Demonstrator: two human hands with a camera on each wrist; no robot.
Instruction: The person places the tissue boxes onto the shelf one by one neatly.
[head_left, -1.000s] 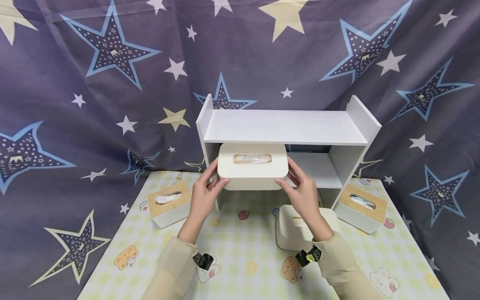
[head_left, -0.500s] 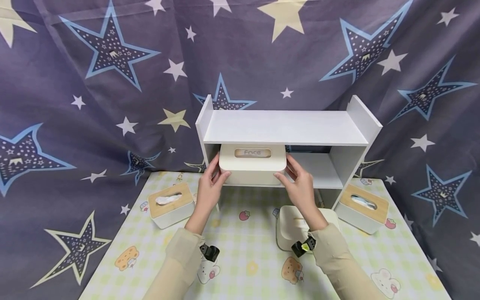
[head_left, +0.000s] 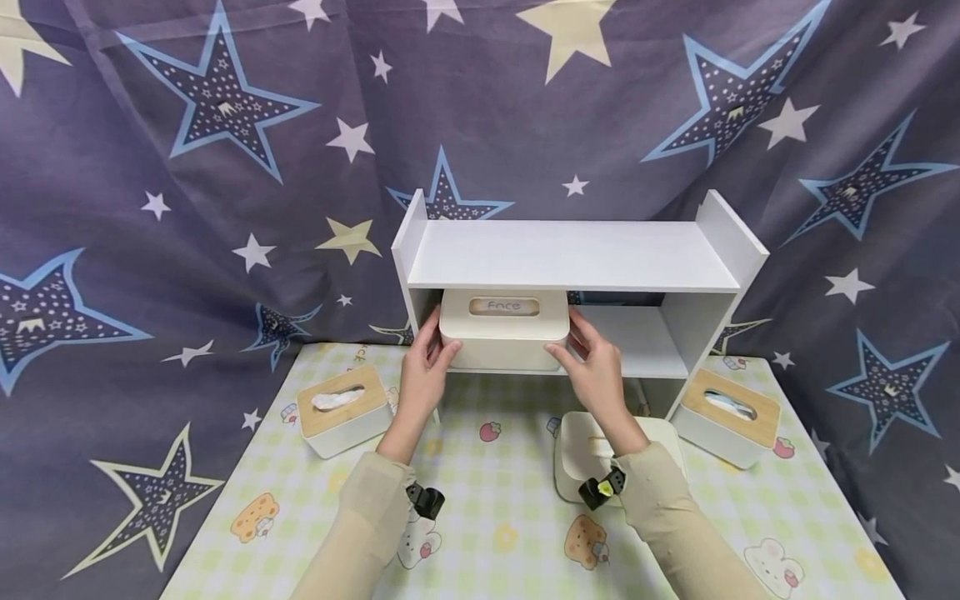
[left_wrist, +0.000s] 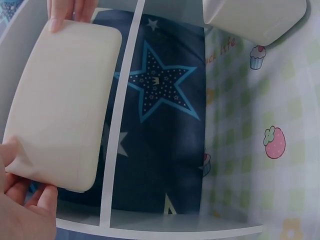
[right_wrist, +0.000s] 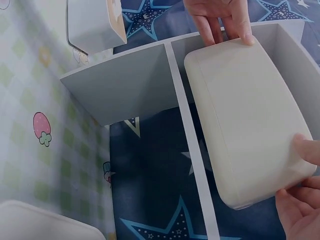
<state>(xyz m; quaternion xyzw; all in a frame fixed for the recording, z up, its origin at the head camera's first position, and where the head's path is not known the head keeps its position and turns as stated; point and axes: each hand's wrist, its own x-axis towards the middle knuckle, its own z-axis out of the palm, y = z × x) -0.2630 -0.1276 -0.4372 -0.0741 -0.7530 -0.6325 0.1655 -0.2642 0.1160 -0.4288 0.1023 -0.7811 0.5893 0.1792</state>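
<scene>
A cream tissue box [head_left: 504, 354] sits at the left of the white rack's middle shelf, its slotted lid reading "Face". My left hand [head_left: 423, 371] grips its left end, thumb on the front face and fingers round the side. On the opposite end my right hand [head_left: 597, 375] holds it in the same way. The left wrist view shows the box's plain front [left_wrist: 65, 105] with a hand at either end. From the right wrist, the box [right_wrist: 250, 125] appears just above the shelf's front edge [right_wrist: 192, 145]; whether its base touches the shelf is hard to tell.
A second cream box [head_left: 577, 454] stands on the checked tablecloth [head_left: 480, 517], partly behind my right forearm. Wood-topped tissue boxes flank the rack, one left [head_left: 343, 412] and one right [head_left: 727, 417]. The rack's upper board [head_left: 570, 254] overhangs the middle shelf.
The cream box has moved back and slightly down, deeper into the middle shelf, with both hands holding its ends. During the last half second it has barely shifted.
</scene>
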